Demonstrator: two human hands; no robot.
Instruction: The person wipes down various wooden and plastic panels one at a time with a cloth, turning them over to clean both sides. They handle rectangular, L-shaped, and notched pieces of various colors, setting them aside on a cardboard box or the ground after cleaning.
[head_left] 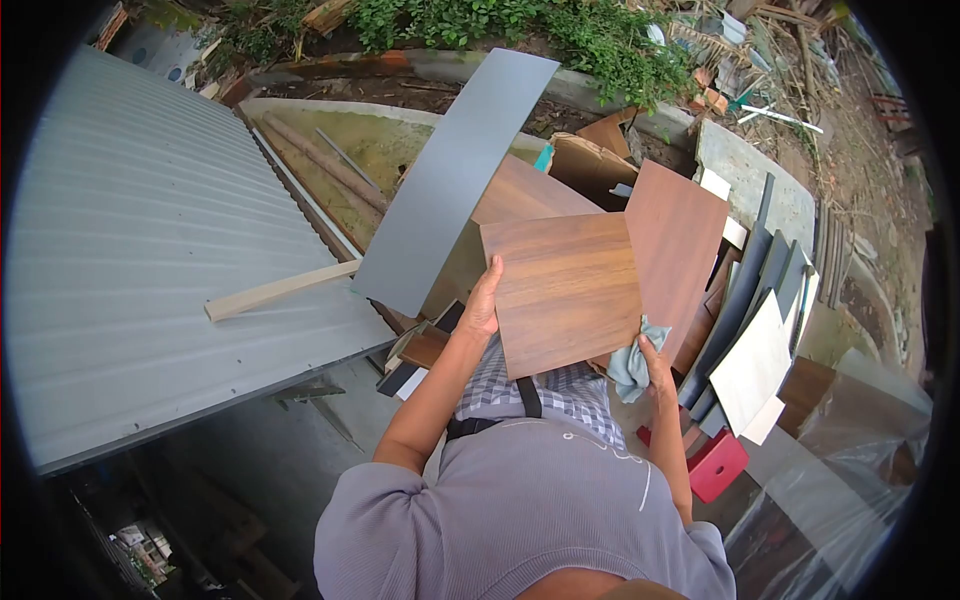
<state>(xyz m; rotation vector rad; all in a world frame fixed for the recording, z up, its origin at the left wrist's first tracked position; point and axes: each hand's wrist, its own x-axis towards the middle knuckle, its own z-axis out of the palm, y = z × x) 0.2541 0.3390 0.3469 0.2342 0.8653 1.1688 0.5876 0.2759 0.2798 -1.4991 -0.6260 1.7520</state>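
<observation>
Centrally, left hand [482, 303] gripping a squarish, smooth wood-grained panel [568, 292], right hand [656, 366] holding crumpled grey-blue cloth [629, 370] at its edge, open cardboard box [592, 152] upper centre, contents unclear.

Grey ribbed metal sheeting [180, 250], curved low wall [440, 67], green bushes [610, 40], littered soil [860, 150], soft daylight

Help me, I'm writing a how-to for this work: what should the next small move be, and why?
Probably bring the grey-blue cloth onto the upward face of the wood-grain board and wipe: the left hand grips the board's left edge, and the right hand holds the cloth near the board's lower right corner.
</observation>
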